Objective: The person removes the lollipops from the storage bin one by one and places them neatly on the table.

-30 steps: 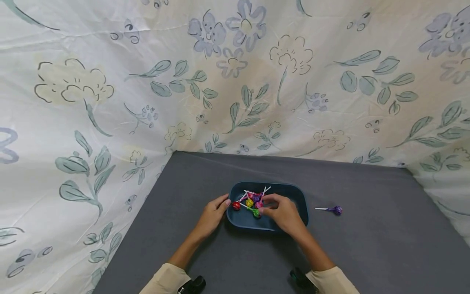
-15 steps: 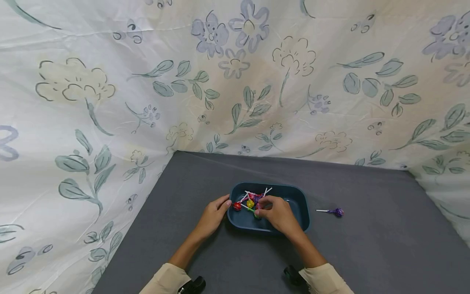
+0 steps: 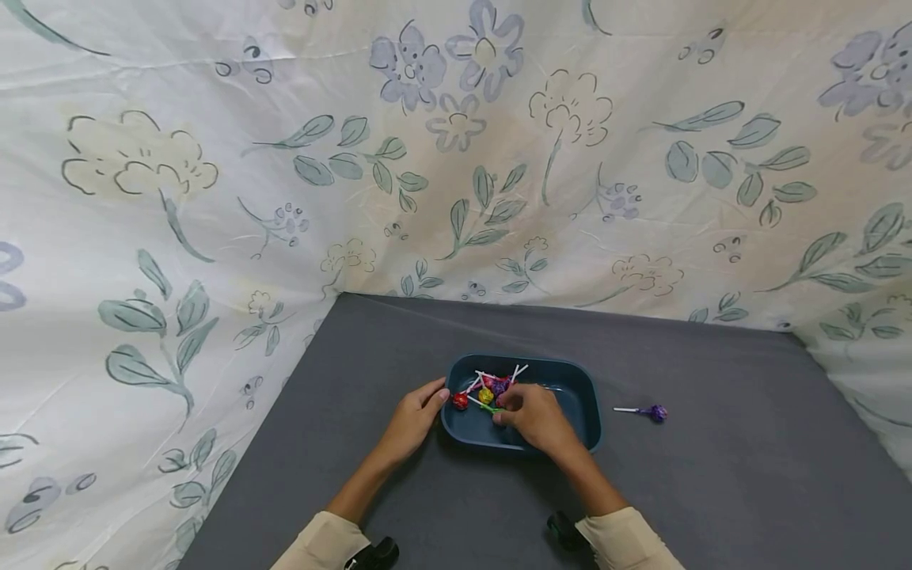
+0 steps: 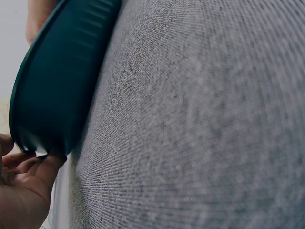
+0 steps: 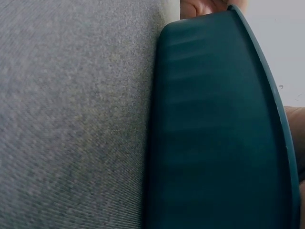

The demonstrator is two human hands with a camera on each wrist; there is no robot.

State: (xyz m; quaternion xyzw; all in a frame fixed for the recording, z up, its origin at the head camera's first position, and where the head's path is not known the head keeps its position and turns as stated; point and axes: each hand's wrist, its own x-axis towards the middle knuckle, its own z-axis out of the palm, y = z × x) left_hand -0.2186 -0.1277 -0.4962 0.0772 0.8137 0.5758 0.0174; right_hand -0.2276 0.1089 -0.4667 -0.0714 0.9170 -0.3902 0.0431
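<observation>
In the head view a dark blue-green tray (image 3: 420, 440) holds several wrapped lollipops at its left side. My left hand (image 3: 411, 418) grips the tray's left end, thumb over the rim and fingers against the outer wall, as the left wrist view also shows. Reaching over the near rim, my right hand (image 3: 539, 417) pinches a green lollipop (image 3: 488, 408) between thumb and fingers; its head is mostly hidden by them. Beside it lie a red lollipop (image 3: 460, 401), a yellow lollipop (image 3: 486, 396) and a purple lollipop (image 3: 499, 387), with white sticks pointing several ways.
A single purple lollipop (image 3: 657, 412) lies on the grey cloth (image 3: 741, 443) right of the tray, its stick pointing left. Floral fabric (image 3: 499, 229) hangs behind and along the left side. A dark device sits at each wrist.
My right hand has shifted slightly left and closed over the green lollipop's head, which showed beside the fingertips before. The left hand keeps its place on the tray.
</observation>
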